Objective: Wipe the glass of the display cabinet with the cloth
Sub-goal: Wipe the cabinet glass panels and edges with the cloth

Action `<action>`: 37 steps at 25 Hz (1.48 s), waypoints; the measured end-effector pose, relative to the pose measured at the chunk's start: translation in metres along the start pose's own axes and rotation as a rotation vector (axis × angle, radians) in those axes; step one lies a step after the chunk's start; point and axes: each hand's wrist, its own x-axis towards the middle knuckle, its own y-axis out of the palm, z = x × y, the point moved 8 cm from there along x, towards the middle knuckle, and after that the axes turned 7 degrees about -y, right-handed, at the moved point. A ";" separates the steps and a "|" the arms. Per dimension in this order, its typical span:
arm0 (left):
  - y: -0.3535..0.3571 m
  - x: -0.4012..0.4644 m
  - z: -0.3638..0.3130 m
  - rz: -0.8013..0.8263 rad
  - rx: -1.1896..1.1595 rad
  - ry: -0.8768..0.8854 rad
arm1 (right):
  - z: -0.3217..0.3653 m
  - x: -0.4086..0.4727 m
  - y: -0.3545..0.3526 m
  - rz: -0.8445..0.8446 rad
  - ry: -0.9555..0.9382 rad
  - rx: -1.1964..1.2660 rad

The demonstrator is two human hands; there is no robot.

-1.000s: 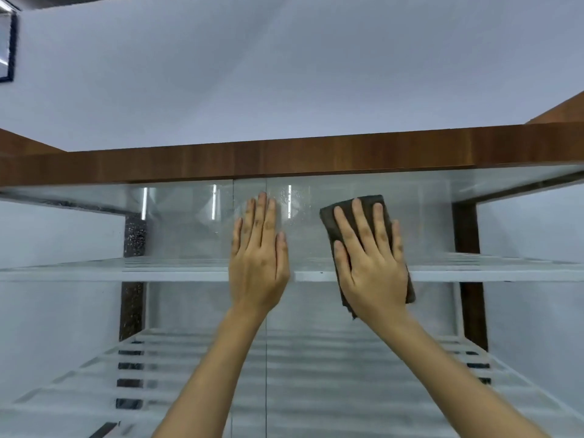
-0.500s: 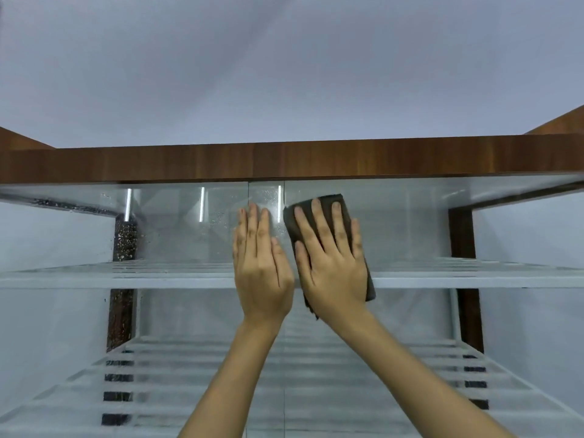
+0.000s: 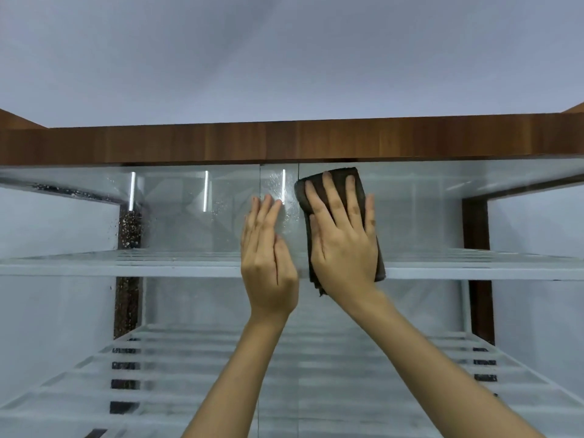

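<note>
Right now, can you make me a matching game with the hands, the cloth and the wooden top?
Things:
1. left hand
2. right hand
3. cloth
4. wooden top

Clues:
A. brown band above the glass
B. flat on the bare glass
C. dark, pressed against the glass
D. spread flat over the cloth

Pairs: 1-B, 2-D, 3-C, 4-A

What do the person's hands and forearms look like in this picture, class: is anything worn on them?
Both the left hand and the right hand are bare, with no gloves, rings, watch or bracelet visible. Both forearms are uncovered as far as the bottom edge of the picture, so no sleeve shows. The fingernails look short and unpainted.
</note>
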 end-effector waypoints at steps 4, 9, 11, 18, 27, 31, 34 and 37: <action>0.004 0.001 -0.002 0.003 0.094 0.042 | -0.012 -0.051 -0.016 0.154 -0.240 0.008; 0.005 0.000 -0.001 -0.021 0.117 0.057 | -0.046 -0.010 -0.021 0.020 0.096 -0.012; 0.005 0.000 -0.002 -0.020 0.122 0.065 | -0.034 -0.002 -0.019 -0.003 0.121 -0.003; 0.009 -0.005 -0.013 0.029 0.177 0.174 | -0.007 -0.152 -0.035 0.291 -0.310 -0.040; 0.015 -0.008 -0.017 0.094 0.243 0.184 | 0.005 -0.107 -0.022 0.130 0.019 0.043; 0.023 -0.026 -0.014 0.198 0.378 0.247 | 0.002 -0.186 -0.035 0.276 -0.204 -0.040; 0.025 -0.032 -0.013 0.209 0.454 0.310 | -0.044 -0.133 -0.042 0.101 0.063 -0.075; 0.023 -0.029 -0.014 0.202 0.440 0.293 | -0.046 -0.074 -0.034 -0.035 0.277 -0.052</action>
